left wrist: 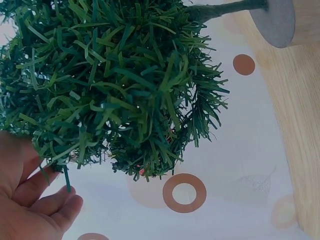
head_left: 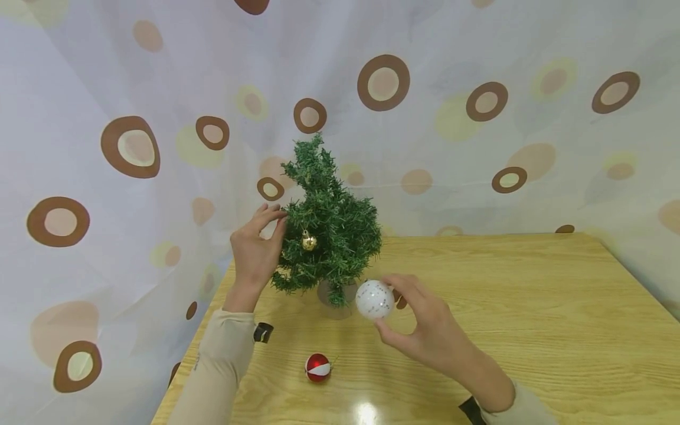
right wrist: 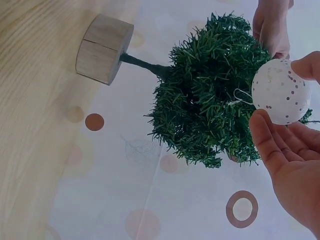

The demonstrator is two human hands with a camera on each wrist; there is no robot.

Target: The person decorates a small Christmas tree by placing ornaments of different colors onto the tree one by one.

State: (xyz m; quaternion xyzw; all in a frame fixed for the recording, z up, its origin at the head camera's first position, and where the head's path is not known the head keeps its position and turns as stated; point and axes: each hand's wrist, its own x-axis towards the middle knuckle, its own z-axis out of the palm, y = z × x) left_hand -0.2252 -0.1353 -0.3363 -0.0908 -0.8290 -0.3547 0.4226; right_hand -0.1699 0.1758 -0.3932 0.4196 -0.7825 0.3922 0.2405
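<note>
A small artificial Christmas tree (head_left: 340,224) stands upright on a round wooden base (right wrist: 100,55). My left hand (head_left: 256,254) is at the tree's left side, thumb and forefinger pinching the tip of a green branch; needles cover part of its fingers in the left wrist view. Thumb and fingers of my right hand (head_left: 432,330) grip a white speckled bauble (head_left: 374,300) just right of the base. A white string loop (right wrist: 242,96) sticks out from the bauble, towards the tree. A small gold bauble (head_left: 309,241) hangs among the front branches, near my left hand.
A red and white bauble (head_left: 318,368) lies on the wooden table (head_left: 504,307) in front of the tree. Behind and to the left hangs a pale curtain (head_left: 340,59) with brown and beige circles. Glare shows near the table's front.
</note>
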